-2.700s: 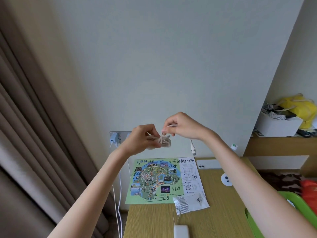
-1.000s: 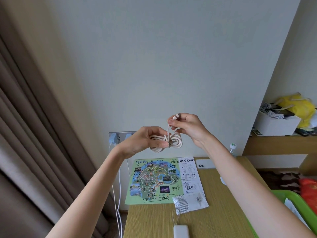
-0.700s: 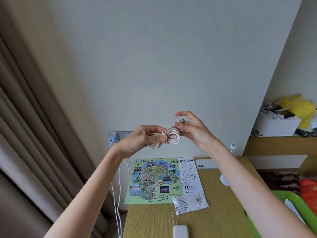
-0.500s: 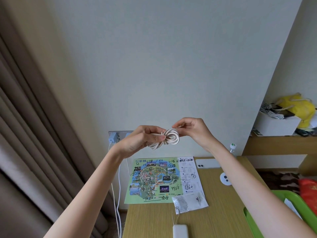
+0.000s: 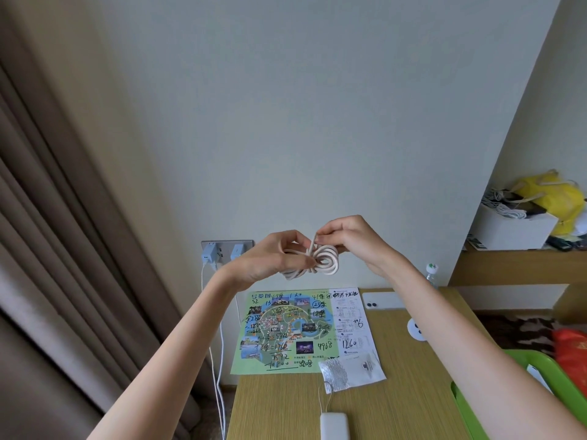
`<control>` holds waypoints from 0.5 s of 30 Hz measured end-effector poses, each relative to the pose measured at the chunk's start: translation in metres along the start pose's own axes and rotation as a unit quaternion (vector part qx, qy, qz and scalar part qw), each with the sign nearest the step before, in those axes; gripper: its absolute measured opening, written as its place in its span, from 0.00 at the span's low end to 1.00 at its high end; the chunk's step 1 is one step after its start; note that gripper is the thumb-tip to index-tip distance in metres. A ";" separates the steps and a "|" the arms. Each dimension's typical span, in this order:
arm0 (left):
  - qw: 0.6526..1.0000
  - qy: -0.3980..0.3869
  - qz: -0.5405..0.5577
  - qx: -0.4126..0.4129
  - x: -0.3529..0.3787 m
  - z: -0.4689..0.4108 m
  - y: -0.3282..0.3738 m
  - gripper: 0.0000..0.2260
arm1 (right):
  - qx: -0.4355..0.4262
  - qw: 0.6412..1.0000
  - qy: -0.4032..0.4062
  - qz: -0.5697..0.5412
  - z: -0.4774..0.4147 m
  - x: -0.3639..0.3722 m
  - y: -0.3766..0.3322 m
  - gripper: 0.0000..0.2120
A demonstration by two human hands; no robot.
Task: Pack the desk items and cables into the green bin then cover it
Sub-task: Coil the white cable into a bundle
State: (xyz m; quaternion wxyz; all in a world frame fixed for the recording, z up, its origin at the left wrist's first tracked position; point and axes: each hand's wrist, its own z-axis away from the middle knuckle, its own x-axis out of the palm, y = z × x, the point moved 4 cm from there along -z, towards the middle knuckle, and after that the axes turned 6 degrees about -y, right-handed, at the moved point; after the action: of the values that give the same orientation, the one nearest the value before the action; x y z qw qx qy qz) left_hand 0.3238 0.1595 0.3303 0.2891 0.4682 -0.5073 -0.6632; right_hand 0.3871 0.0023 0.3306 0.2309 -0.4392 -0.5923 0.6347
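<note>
Both hands are raised in front of the wall, above the wooden desk [image 5: 286, 404]. My left hand [image 5: 270, 260] grips a coiled white cable [image 5: 327, 264] by its middle. My right hand [image 5: 346, 238] pinches the cable's loose end just above the coil. The green bin [image 5: 562, 379] shows only as a rim at the lower right, partly hidden by my right forearm. On the desk lie a colourful map sheet [image 5: 286, 331], a white phone [image 5: 381, 300], a small printed packet [image 5: 349, 373] and a white device [image 5: 334, 426] at the near edge.
Two chargers sit in a wall socket [image 5: 227, 250] with white cords hanging beside the desk. A curtain [image 5: 57, 249] fills the left. A shelf at right carries a white box [image 5: 511, 231] and a yellow bag [image 5: 552, 198]. A bottle cap [image 5: 432, 267] and a red bag [image 5: 571, 350] are at right.
The loose cable end has been wound round the middle of the coil, making a tighter bundle. My right hand briefly opened, then pinched the end again. The left hand kept its hold.
</note>
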 end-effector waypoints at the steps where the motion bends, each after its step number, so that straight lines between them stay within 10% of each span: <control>1: 1.000 0.000 -0.005 0.003 0.001 0.000 0.001 0.12 | 0.015 1.000 -0.009 -0.014 0.001 0.001 0.000 0.05; 15: 0.997 0.041 -0.046 0.054 0.001 -0.005 0.005 0.12 | 0.116 0.975 -0.085 -0.167 0.005 0.007 0.015 0.13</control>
State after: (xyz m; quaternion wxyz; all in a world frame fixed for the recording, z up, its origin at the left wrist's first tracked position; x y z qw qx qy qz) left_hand 0.3273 0.1549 0.3344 0.2534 0.5328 -0.5079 -0.6276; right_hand 0.3831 0.0026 0.3135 0.3321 -0.2484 -0.5970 0.6868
